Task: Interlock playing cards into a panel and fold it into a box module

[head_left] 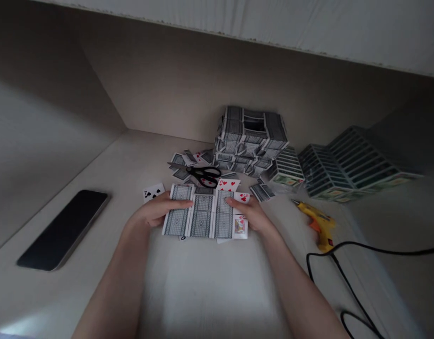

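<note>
A flat panel of joined playing cards (201,221), mostly showing patterned grey backs, is held between my two hands. My left hand (156,208) grips its left edge, thumb on top and the other fingers partly hidden. On the right side, my right hand (250,211) pinches the panel, its thumb over a card back beside a red five and a face card. Just beyond the panel are black-handled scissors (206,173) on loose cards, and a red six (228,184). A black seven (153,192) lies near my left hand.
Behind stands a box-like structure of cards (252,136). Stacks of card boxes (344,162) are at the right, with a yellow glue gun (319,223) and its black cable (347,278) nearer. A dark phone (64,229) lies left. A pale ledge (273,28) crosses overhead.
</note>
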A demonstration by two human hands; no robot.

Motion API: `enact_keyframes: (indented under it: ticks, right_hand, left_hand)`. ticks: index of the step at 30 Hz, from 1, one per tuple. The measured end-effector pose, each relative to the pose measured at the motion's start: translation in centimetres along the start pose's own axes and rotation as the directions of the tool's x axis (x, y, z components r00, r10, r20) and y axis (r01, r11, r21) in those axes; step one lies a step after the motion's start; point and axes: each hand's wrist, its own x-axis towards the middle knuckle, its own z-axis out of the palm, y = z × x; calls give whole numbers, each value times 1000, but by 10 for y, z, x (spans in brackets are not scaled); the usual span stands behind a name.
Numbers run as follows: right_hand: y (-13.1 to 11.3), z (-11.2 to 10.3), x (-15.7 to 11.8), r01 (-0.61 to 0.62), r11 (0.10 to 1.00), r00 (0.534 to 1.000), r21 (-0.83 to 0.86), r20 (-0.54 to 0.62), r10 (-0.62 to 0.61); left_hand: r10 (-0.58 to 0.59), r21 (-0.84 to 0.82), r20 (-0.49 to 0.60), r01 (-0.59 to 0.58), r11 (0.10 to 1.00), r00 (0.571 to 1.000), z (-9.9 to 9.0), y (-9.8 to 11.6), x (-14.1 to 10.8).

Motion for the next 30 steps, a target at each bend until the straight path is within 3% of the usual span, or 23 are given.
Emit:
enact_keyframes:
  ticks: [5,13,20,23,27,29,30]
  right_hand:
    - [-1,-2,-2,5,999,1000,-46,20,-5]
    - [2,-5,8,90,990,994,110,-68,-83]
    - [12,-3,16,245,961,944,-129,-195,-267]
    - [14,0,14,314,864,870,-393,-245,-428]
    - [15,8,7,270,587,740,-763,-226,-634]
    - [14,9,5,230,511,726,-828,-203,-657]
    - [13,9,5,231,524,734,-820,-206,-647]
  left_hand:
    - [83,39,-87,-79,996,993,6,-2,5]
    - [137,77,-272,-121,990,952,4,-5,14]
    - [171,126,-300,-139,982,938,6,-6,15]
    - [202,153,-326,-160,975,923,12,-7,16]
    - [208,194,-367,-144,970,907,19,-8,17]
    - [203,181,-361,-145,973,910,20,-8,17]
    - [202,171,-355,-149,974,913,19,-7,17]
